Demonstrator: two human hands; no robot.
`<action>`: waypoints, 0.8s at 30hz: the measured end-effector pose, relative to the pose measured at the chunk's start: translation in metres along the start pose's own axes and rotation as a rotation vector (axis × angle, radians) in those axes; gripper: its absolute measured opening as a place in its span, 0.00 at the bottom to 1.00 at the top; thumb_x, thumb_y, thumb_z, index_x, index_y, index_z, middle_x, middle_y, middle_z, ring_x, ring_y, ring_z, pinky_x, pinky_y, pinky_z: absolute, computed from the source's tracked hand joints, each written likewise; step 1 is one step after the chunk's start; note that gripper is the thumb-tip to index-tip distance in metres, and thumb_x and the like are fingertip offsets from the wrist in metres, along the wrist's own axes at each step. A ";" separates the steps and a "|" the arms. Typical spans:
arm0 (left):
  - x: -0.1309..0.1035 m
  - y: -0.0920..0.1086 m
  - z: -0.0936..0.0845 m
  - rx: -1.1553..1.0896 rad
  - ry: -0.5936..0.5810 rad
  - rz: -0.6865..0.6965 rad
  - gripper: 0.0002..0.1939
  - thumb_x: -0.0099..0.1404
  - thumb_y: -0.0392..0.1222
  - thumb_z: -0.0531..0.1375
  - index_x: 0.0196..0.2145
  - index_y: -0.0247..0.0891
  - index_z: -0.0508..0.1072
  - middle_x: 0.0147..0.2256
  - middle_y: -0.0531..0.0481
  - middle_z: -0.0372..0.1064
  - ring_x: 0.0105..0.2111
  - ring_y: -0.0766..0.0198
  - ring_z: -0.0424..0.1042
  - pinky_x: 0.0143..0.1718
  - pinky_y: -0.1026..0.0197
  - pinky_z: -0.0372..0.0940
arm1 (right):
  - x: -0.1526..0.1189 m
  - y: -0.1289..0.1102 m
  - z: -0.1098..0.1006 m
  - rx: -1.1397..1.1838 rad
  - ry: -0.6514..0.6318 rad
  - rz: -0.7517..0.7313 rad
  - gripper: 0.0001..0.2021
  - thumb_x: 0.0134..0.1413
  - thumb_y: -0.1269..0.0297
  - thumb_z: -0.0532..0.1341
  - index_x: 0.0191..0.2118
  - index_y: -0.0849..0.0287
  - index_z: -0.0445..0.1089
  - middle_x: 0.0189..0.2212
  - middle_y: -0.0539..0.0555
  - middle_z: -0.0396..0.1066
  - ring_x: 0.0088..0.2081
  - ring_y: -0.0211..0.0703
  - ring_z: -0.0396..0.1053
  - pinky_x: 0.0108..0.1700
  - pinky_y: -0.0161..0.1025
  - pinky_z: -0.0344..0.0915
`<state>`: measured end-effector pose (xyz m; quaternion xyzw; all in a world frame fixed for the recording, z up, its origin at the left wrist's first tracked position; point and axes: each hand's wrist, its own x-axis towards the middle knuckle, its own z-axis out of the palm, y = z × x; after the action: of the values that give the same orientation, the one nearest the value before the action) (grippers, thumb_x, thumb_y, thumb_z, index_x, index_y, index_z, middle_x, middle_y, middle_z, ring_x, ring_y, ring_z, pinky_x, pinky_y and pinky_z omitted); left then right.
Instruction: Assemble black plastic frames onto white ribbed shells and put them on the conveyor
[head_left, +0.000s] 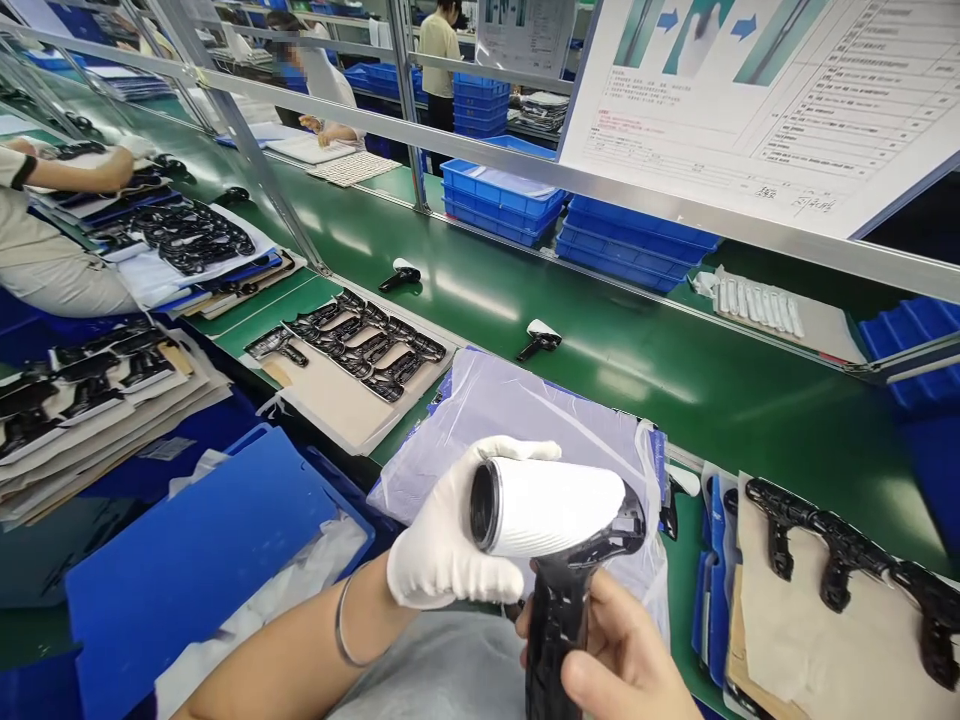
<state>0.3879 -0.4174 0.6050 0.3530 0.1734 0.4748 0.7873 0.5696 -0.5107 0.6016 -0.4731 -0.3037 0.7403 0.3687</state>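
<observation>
A pistol-shaped housing, much like a hair dryer's, is held in front of me; it has a white ribbed barrel (555, 508) and a black handle (555, 640). My left hand (457, 545), in a white glove, cups the barrel's open round end, thumb along the top and fingers below. Bare, my right hand (622, 650) wraps the black handle from the right. Beneath lies a stack covered in pale purple sheeting (480, 400). On the green bench beyond rests a similar white-and-black piece (540, 340), and another (401, 275) lies farther left.
Black handle shells fill a cardboard sheet (345, 400) at left; more lie on a stack (817, 610) at right. A blue bin lid (217, 570) is at lower left. Blue trays (502, 200) stand behind a metal rail (487, 150). A co-worker's arm (82, 175) shows at far left.
</observation>
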 end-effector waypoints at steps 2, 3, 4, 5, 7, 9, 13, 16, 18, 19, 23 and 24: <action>0.000 0.000 0.003 0.004 0.005 0.013 0.37 0.43 0.40 0.78 0.51 0.44 0.69 0.60 0.39 0.65 0.62 0.41 0.62 0.59 0.42 0.60 | -0.001 0.003 0.000 -0.062 0.046 -0.020 0.33 0.43 0.40 0.71 0.51 0.58 0.69 0.43 0.62 0.75 0.49 0.59 0.71 0.54 0.50 0.63; 0.000 0.001 0.004 0.018 0.008 0.024 0.37 0.43 0.40 0.78 0.51 0.45 0.69 0.59 0.39 0.66 0.62 0.42 0.63 0.59 0.43 0.61 | -0.001 0.004 0.000 -0.092 0.078 -0.033 0.32 0.43 0.40 0.71 0.48 0.57 0.70 0.44 0.62 0.75 0.49 0.59 0.71 0.55 0.51 0.62; 0.000 0.001 0.006 0.035 0.007 0.035 0.37 0.43 0.41 0.78 0.50 0.45 0.69 0.59 0.39 0.67 0.62 0.43 0.63 0.59 0.44 0.61 | -0.001 0.006 0.000 -0.121 0.121 -0.047 0.30 0.43 0.40 0.71 0.46 0.57 0.71 0.45 0.62 0.75 0.49 0.59 0.70 0.54 0.51 0.62; 0.000 0.002 0.007 0.053 0.004 0.045 0.37 0.43 0.41 0.78 0.50 0.45 0.70 0.58 0.40 0.67 0.61 0.44 0.63 0.59 0.45 0.61 | 0.000 0.007 -0.001 -0.147 0.167 -0.066 0.30 0.42 0.40 0.71 0.45 0.57 0.71 0.45 0.62 0.74 0.48 0.58 0.70 0.54 0.51 0.63; -0.001 0.004 0.009 0.081 -0.001 0.057 0.36 0.44 0.41 0.78 0.50 0.46 0.70 0.57 0.40 0.69 0.61 0.45 0.64 0.59 0.45 0.61 | 0.002 0.010 -0.003 -0.200 0.244 -0.104 0.31 0.41 0.40 0.72 0.45 0.57 0.71 0.43 0.61 0.75 0.45 0.56 0.70 0.50 0.49 0.65; -0.001 0.005 0.010 0.101 -0.004 0.066 0.37 0.42 0.40 0.78 0.49 0.46 0.71 0.57 0.40 0.69 0.61 0.45 0.64 0.59 0.45 0.60 | 0.005 0.012 -0.006 -0.251 0.265 -0.130 0.29 0.42 0.41 0.72 0.43 0.58 0.72 0.37 0.59 0.75 0.41 0.54 0.70 0.46 0.48 0.67; -0.001 0.005 0.010 0.095 -0.005 0.066 0.40 0.37 0.35 0.79 0.48 0.49 0.72 0.56 0.43 0.71 0.59 0.46 0.67 0.56 0.48 0.63 | 0.011 0.009 -0.009 -0.342 0.183 -0.170 0.20 0.49 0.44 0.69 0.31 0.58 0.72 0.31 0.58 0.74 0.38 0.53 0.70 0.46 0.49 0.67; -0.001 0.004 0.011 0.101 -0.002 0.070 0.42 0.33 0.34 0.79 0.47 0.49 0.73 0.56 0.44 0.72 0.58 0.46 0.68 0.56 0.50 0.64 | 0.014 0.006 -0.009 -0.384 0.159 -0.161 0.21 0.52 0.42 0.66 0.36 0.57 0.75 0.32 0.59 0.75 0.41 0.56 0.71 0.53 0.53 0.65; -0.002 0.004 0.012 0.083 0.011 0.068 0.41 0.33 0.32 0.79 0.47 0.49 0.74 0.55 0.44 0.72 0.58 0.46 0.68 0.56 0.51 0.64 | 0.015 0.006 -0.010 -0.406 0.166 -0.153 0.25 0.53 0.41 0.64 0.45 0.57 0.75 0.35 0.61 0.76 0.45 0.58 0.72 0.56 0.55 0.64; -0.002 0.004 0.013 0.066 0.024 0.059 0.38 0.37 0.32 0.78 0.47 0.49 0.74 0.55 0.44 0.73 0.57 0.47 0.69 0.56 0.50 0.64 | 0.016 0.007 -0.011 -0.427 0.163 -0.167 0.26 0.54 0.41 0.64 0.49 0.57 0.74 0.37 0.62 0.77 0.46 0.60 0.72 0.56 0.56 0.65; -0.003 0.006 0.019 0.000 0.096 0.006 0.19 0.55 0.30 0.69 0.43 0.47 0.76 0.51 0.45 0.75 0.54 0.50 0.73 0.55 0.46 0.66 | 0.024 0.016 -0.026 -0.557 0.135 -0.353 0.23 0.58 0.49 0.62 0.55 0.56 0.73 0.43 0.64 0.77 0.53 0.63 0.70 0.57 0.59 0.65; -0.003 0.007 0.021 -0.013 0.113 -0.001 0.18 0.56 0.30 0.68 0.43 0.47 0.77 0.50 0.45 0.76 0.54 0.50 0.73 0.54 0.47 0.67 | 0.026 0.018 -0.030 -0.584 0.139 -0.406 0.22 0.58 0.51 0.62 0.55 0.55 0.73 0.43 0.64 0.77 0.54 0.64 0.69 0.58 0.60 0.65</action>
<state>0.3946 -0.4259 0.6241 0.3204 0.2145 0.4947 0.7788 0.5857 -0.4958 0.5639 -0.5376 -0.5643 0.5004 0.3772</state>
